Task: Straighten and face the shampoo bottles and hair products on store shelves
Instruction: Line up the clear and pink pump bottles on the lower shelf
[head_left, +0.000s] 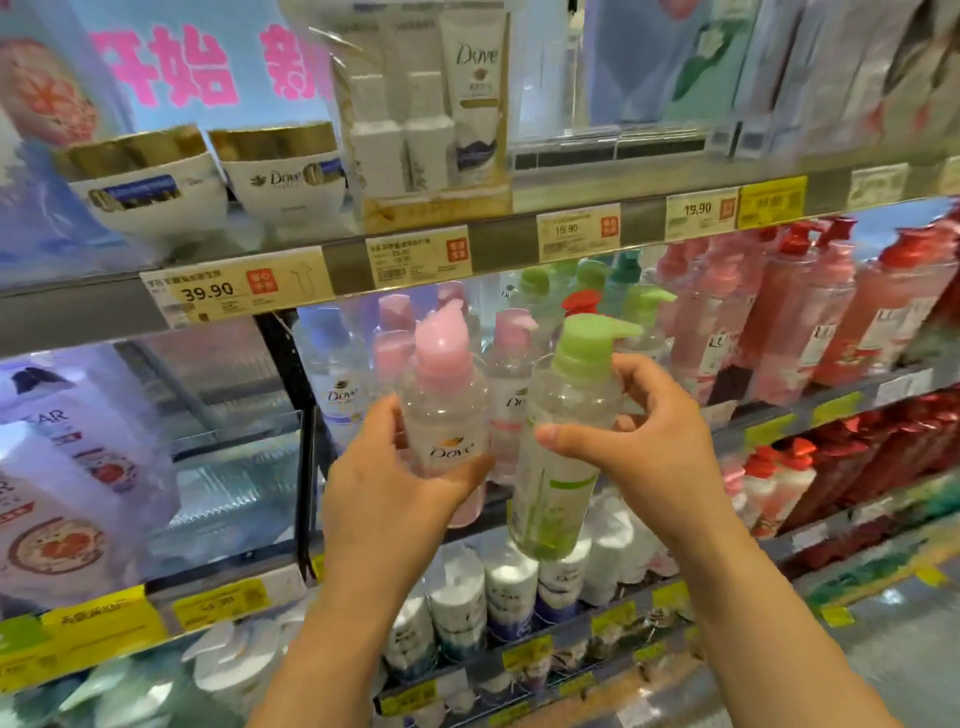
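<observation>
Left hand (395, 478): fingers curled round a clear Dove pump bottle with pink cap (445, 410), label facing out, held upright in front of the middle shelf (779, 410).
Right hand (639, 441): thumb and fingers clasp a clear pump bottle with green cap (563, 441), tilted slightly, its base lower than the pink one's, just beside it.
Behind: further pink- and green-capped Dove bottles (511, 384) on the middle shelf.
Right: red-capped pink Lux bottles (831, 322).
Above: white Dove jars (283, 171) with gold lids.

You see yellow price tags (236, 292) along the shelf edges, a pink-lettered banner (202, 62) up top, and a clear divider (236, 467) left.
</observation>
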